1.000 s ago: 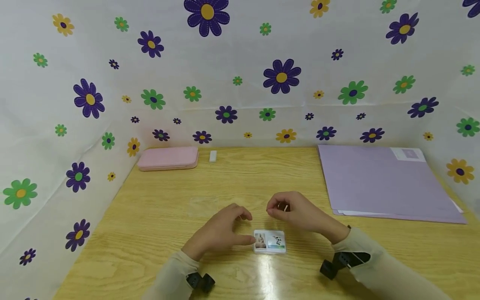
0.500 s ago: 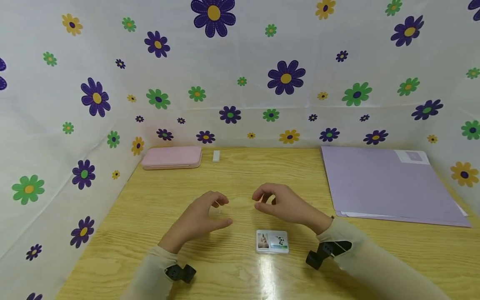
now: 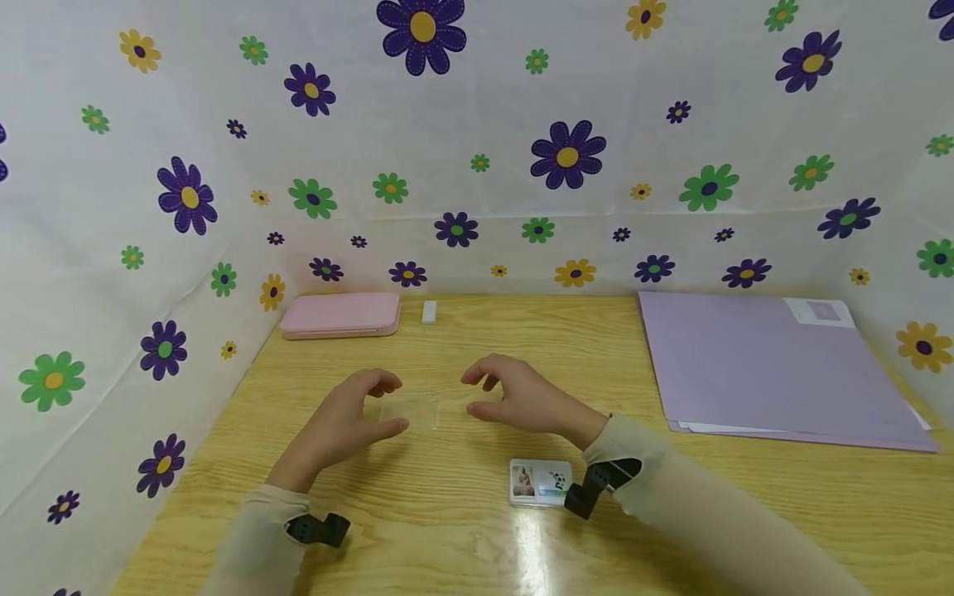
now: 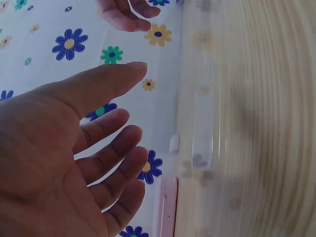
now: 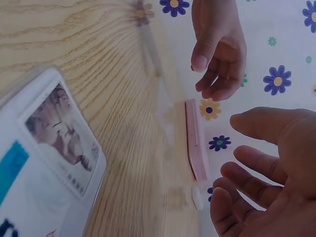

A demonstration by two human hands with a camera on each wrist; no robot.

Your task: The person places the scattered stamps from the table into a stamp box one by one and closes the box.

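A clear, flat rectangular plastic piece [image 3: 421,411], possibly a lid, lies on the table between my two hands. My left hand [image 3: 344,424] hovers at its left side, thumb and fingers spread apart and holding nothing. From the right, my right hand [image 3: 525,397] reaches toward it with fingers loosely bent and nothing between them. Nearer to me rests a small clear case [image 3: 531,483] with a stamp-like picture and a panda print inside; my right wrist's camera overlaps its right edge. In the right wrist view the case [image 5: 59,163] looms large at the left.
A pink zip case [image 3: 341,314] lies at the back left, a small white block [image 3: 429,312] beside it. Purple folders [image 3: 775,364] with paper sheets cover the right side. Flower-patterned cloth [image 3: 492,124] encloses the back and sides of the wooden table [image 3: 358,530].
Both hands have moved left, away from the small case and over to the clear plastic piece. The left hand has withdrawn from beside the case. The case has stayed on the table.
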